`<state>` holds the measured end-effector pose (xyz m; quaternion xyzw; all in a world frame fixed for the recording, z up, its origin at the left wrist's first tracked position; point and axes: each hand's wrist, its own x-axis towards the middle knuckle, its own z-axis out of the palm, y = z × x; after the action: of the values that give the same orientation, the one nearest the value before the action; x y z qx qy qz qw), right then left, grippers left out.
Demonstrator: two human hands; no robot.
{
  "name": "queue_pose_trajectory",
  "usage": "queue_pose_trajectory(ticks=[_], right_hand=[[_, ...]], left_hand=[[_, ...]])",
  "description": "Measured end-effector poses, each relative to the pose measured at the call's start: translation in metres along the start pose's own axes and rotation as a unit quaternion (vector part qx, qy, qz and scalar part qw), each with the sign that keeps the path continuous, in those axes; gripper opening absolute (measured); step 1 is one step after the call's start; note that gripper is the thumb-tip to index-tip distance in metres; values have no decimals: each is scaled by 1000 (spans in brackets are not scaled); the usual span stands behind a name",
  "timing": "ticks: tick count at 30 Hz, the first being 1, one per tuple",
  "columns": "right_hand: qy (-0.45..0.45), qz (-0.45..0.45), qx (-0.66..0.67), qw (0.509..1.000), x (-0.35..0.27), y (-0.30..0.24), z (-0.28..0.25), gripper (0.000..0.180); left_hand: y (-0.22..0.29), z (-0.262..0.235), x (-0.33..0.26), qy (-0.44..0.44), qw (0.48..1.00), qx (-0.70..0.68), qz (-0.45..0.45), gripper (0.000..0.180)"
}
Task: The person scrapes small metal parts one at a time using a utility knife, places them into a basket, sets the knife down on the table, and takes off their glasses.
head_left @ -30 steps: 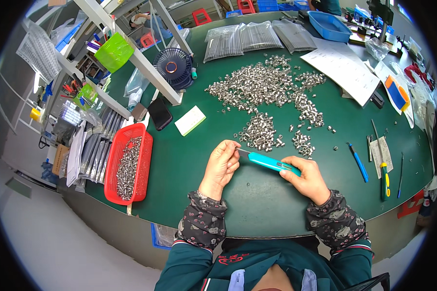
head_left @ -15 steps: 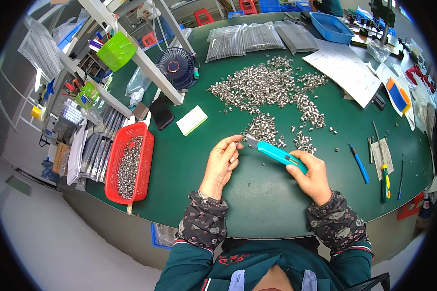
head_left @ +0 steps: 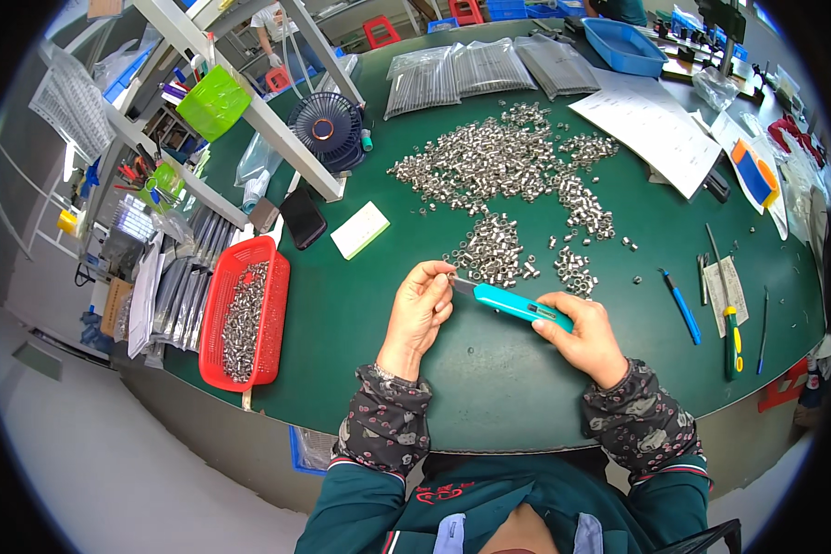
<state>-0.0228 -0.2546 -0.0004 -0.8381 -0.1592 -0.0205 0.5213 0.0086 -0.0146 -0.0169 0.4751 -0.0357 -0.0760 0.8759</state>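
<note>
Right hand [head_left: 584, 334] wraps the rear of a turquoise utility knife [head_left: 517, 306], grip pressed around the handle. The knife is slim, with a bright plastic body, a darker slider patch near the hand and a short grey blade pointing left. It is held low over the green tabletop [head_left: 489, 388], just this side of a small heap of silvery metal rings [head_left: 494, 256]. Left hand [head_left: 422, 309] pinches something small at the blade tip; what it is cannot be told. Red basket [head_left: 244, 314] of the same parts sits well to the left.
</note>
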Motion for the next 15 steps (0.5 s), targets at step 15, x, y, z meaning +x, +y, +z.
queue_pose_trajectory(ticks=[15], right_hand=[[21,-30,-62,997,-2,-5,1,27]], left_hand=[[-2,4,-3,37,999,10,-15,18]])
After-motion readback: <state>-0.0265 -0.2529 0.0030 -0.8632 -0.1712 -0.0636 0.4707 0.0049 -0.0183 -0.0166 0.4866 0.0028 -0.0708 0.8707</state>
